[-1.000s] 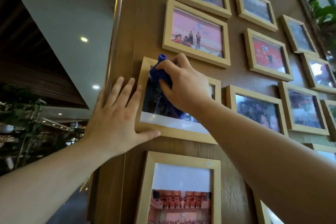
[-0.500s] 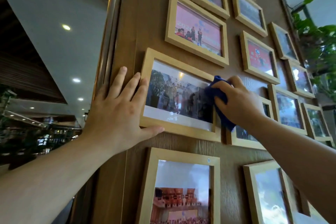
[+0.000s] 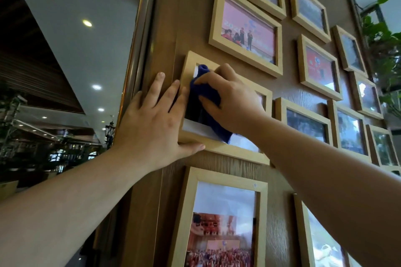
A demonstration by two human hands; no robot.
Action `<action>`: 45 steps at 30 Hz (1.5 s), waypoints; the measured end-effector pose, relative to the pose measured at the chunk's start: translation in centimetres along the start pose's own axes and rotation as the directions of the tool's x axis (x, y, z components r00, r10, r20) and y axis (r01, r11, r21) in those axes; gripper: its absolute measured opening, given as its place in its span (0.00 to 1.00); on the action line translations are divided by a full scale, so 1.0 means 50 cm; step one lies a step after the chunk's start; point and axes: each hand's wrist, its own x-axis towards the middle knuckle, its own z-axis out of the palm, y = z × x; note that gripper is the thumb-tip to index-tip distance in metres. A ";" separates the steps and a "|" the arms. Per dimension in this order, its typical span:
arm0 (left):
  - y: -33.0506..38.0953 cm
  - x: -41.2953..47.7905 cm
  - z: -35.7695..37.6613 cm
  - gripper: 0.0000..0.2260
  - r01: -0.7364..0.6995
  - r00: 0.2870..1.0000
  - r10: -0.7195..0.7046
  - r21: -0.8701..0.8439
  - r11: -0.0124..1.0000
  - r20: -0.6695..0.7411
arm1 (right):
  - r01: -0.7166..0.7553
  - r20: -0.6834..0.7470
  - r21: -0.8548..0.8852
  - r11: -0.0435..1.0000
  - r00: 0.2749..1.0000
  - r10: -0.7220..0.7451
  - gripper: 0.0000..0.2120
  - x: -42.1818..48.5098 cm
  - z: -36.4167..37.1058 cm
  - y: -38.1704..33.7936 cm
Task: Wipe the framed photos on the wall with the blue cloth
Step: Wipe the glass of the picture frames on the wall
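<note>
Head view puts your right hand [image 3: 230, 102] at centre frame, fingers clamped on the bunched blue cloth [image 3: 204, 102] and pressing it against the glass of the light wooden frame [image 3: 236, 151]. The cloth covers the left part of that glass, so the unwiped stretch lies to the right of your hand, along the frame's long axis, which runs left to right and dips toward the lower right of the picture. Your left hand [image 3: 156, 123] lies flat and spread, gripping nothing, its fingers on the frame's left edge and its thumb under the bottom rail; I judge it is steadying the frame. The right hand is the nearer one for the stroke. Room to the right ends at the frame's own raised rail, with a neighbouring frame [image 3: 303, 121] just beside it. Another frame [image 3: 245, 30] hangs close above and a tall one [image 3: 221, 219] close below, so keep strokes horizontal.
</note>
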 end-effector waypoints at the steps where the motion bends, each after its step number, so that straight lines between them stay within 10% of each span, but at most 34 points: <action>1: -0.001 0.001 0.000 0.50 -0.003 1.000 0.003 0.002 1.000 0.000 | 0.012 0.025 -0.004 1.000 1.000 -0.012 0.17 -0.011 -0.003 0.008; 12: 0.003 0.002 0.004 0.50 0.013 1.000 -0.013 0.017 1.000 -0.001 | -0.161 0.145 -0.179 0.971 0.971 0.188 0.16 -0.173 -0.042 0.141; 25: 0.006 0.001 -0.004 0.51 0.014 1.000 -0.014 0.027 1.000 0.007 | 0.231 0.251 -0.053 0.971 0.945 -0.211 0.17 -0.098 -0.036 -0.008; 33: 0.004 0.000 0.004 0.50 -0.001 1.000 0.001 0.005 1.000 0.004 | 0.019 0.318 -0.184 0.983 0.947 0.041 0.18 -0.243 -0.077 0.111; 38: 0.010 -0.051 0.015 0.40 -0.159 0.983 0.160 0.024 0.987 -0.088 | -0.175 0.181 -0.044 0.984 0.967 0.180 0.17 -0.331 -0.080 0.073; 45: 0.024 -0.139 0.045 0.26 -0.493 0.867 0.493 0.023 0.870 -0.068 | -0.083 0.186 0.055 0.995 0.980 0.072 0.17 -0.387 -0.057 -0.031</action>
